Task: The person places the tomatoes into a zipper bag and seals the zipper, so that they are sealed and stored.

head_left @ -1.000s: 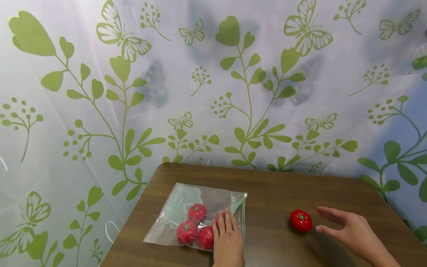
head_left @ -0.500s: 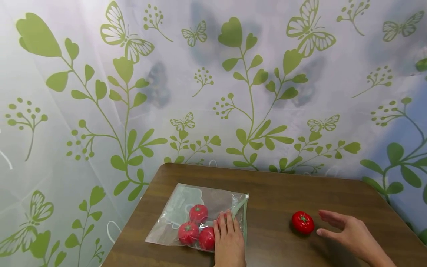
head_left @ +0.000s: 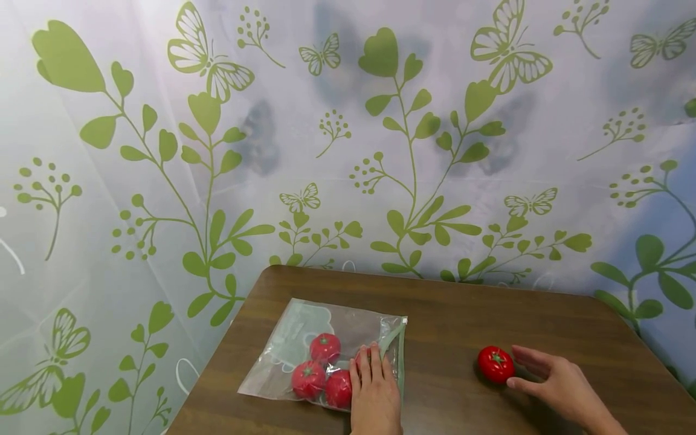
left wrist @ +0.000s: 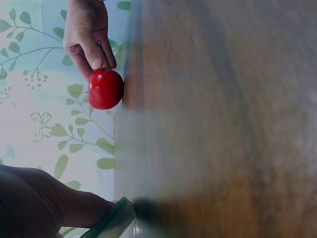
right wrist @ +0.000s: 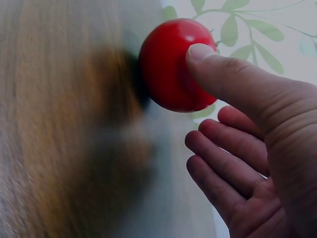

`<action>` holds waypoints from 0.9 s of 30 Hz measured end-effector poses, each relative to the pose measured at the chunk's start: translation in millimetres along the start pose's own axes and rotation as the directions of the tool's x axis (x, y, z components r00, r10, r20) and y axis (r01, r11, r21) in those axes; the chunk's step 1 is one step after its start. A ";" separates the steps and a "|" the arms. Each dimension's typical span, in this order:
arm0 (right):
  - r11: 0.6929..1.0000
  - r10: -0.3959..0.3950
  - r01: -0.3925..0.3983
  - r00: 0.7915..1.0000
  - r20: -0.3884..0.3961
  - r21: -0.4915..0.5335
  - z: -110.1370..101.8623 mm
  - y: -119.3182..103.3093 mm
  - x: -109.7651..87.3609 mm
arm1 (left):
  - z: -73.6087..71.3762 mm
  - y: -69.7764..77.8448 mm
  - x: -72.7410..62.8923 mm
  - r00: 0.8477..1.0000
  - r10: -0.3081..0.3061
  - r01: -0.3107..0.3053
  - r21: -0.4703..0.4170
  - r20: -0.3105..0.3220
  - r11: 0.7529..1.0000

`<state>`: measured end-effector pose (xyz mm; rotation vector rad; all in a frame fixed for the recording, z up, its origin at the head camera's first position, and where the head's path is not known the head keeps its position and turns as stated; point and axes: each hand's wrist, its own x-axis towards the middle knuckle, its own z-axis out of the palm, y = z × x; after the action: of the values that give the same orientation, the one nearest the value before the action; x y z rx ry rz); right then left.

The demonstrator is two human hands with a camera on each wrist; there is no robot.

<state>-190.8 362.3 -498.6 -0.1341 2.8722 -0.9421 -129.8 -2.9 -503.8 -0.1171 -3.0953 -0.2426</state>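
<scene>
A clear zip bag [head_left: 353,317] with a green zip strip lies flat at the left of the table, several red tomatoes [head_left: 325,348] inside. My left hand [head_left: 376,396] rests on the bag's right end, fingers straight and partly covering one tomato. Out on the wood to the right sits a loose red tomato [head_left: 495,364] with a green stem mark. My right hand [head_left: 562,386] is just right of it, thumb and fingers spread beside it. In the right wrist view the thumb overlaps the tomato [right wrist: 168,64]; whether it touches, I cannot tell.
The brown wooden table [head_left: 435,320] has rounded far corners. Right behind it hangs a pale curtain [head_left: 337,163] printed with green leaves and butterflies.
My right hand has moved a little left, closing the gap to the loose tomato. The left hand stays on the bag. The head view has shifted slightly.
</scene>
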 end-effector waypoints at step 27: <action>1.000 -0.003 0.004 1.000 -0.024 0.029 18.4 -8.4 1.6 | -3.3 0.2 1.4 0.998 -0.013 0.013 0.003 0.062 1.000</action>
<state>-189.4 344.6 -508.4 -0.1257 2.8800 -0.9919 -131.1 -3.1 -500.4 -0.1059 -3.1584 -0.2400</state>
